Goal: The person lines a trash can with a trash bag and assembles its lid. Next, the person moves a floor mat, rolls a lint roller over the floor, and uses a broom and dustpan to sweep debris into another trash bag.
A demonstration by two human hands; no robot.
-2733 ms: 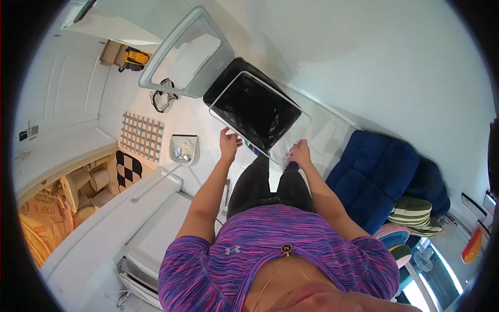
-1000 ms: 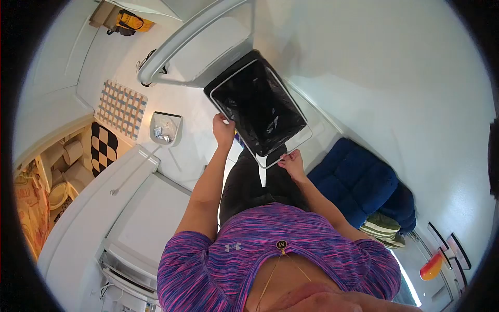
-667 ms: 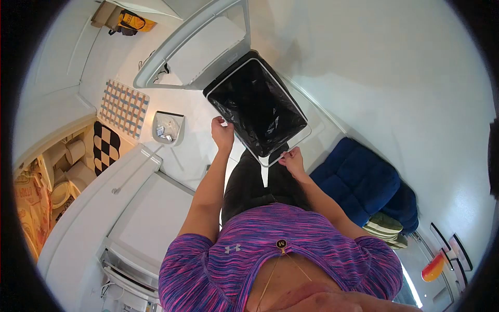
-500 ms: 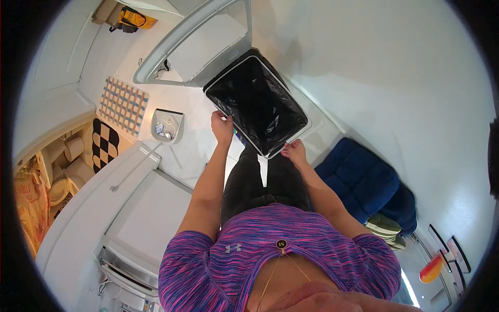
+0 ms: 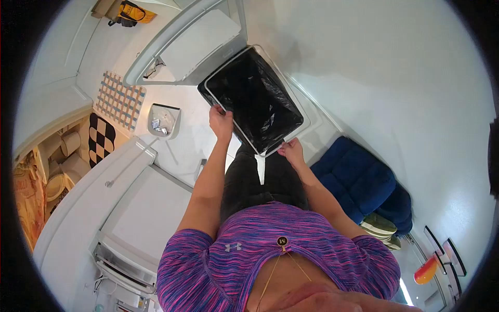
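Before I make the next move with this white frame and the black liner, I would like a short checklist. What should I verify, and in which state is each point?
1. Left hand holding the white frame: ok.
2. Right hand gripping the frame, not only the liner: cannot tell.
3. Black liner spread open: ok.
4. Frame lined up all around: not ok, black shows outside its left corner.
5. Dustpan apart from both hands: ok.

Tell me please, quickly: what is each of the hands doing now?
Left hand: closed on the pale frame.
Right hand: closed on the same frame, near a corner.
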